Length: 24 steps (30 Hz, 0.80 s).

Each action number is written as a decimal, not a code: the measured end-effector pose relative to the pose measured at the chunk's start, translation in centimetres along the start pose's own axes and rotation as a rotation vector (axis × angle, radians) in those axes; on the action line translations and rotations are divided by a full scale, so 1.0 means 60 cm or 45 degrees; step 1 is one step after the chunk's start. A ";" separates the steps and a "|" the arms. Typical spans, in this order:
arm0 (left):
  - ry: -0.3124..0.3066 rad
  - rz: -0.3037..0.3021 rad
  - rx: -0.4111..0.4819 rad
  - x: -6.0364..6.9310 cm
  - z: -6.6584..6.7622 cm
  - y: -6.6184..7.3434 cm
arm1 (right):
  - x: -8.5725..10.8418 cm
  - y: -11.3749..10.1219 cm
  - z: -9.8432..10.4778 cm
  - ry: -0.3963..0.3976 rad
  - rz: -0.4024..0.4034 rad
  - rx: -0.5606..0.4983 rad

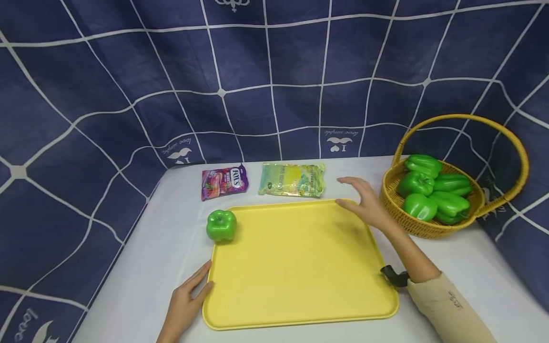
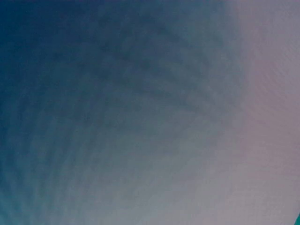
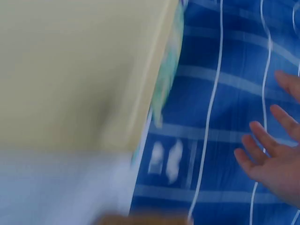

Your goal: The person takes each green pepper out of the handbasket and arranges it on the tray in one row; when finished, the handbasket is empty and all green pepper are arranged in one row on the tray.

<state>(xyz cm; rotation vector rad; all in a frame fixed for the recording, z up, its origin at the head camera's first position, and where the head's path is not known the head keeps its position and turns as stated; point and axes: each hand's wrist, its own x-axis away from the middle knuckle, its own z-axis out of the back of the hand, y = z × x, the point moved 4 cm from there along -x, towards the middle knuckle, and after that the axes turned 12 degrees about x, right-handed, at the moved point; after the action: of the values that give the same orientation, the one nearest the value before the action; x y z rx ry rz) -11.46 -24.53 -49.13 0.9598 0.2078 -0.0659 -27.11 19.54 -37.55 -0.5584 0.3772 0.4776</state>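
Note:
A yellow tray (image 1: 296,267) lies flat on the white tabletop. My left hand (image 1: 184,297) is at the tray's left edge, fingers extended and fingertips at the rim. One green bell pepper (image 1: 221,225) sits at the tray's back left corner, overlapping the rim in the head view. Over the back right corner is my right hand (image 1: 363,202), empty, with thumb and fingers apart; the right wrist view shows its spread fingers (image 3: 267,140). Just right of it stands a wicker basket (image 1: 388,188) holding several green peppers (image 1: 448,202). The left wrist view is too blurred to show the hand.
Behind the tray lie a purple Fox's candy bag (image 1: 224,182) and a green-yellow packet (image 1: 292,180). A blue checked cloth (image 1: 296,57) hangs behind and at the sides. The basket's tall handle (image 1: 521,157) arches over its peppers. A black strap (image 1: 394,276) is at my right wrist.

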 end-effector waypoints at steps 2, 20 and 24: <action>-0.002 0.012 -0.008 0.001 0.001 -0.001 | 0.014 0.037 0.036 0.081 -0.070 0.061; 0.005 0.003 -0.002 0.001 -0.001 -0.004 | 0.092 0.280 0.173 0.027 -0.616 0.303; 0.013 0.018 -0.009 0.001 -0.001 -0.005 | 0.091 0.298 0.169 -0.049 -0.582 0.299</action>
<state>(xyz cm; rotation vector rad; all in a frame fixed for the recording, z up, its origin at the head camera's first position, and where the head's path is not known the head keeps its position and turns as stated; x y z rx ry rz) -11.45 -24.67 -49.42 0.9550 0.2101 -0.0473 -29.86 40.53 -39.48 -0.3896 0.2530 0.0026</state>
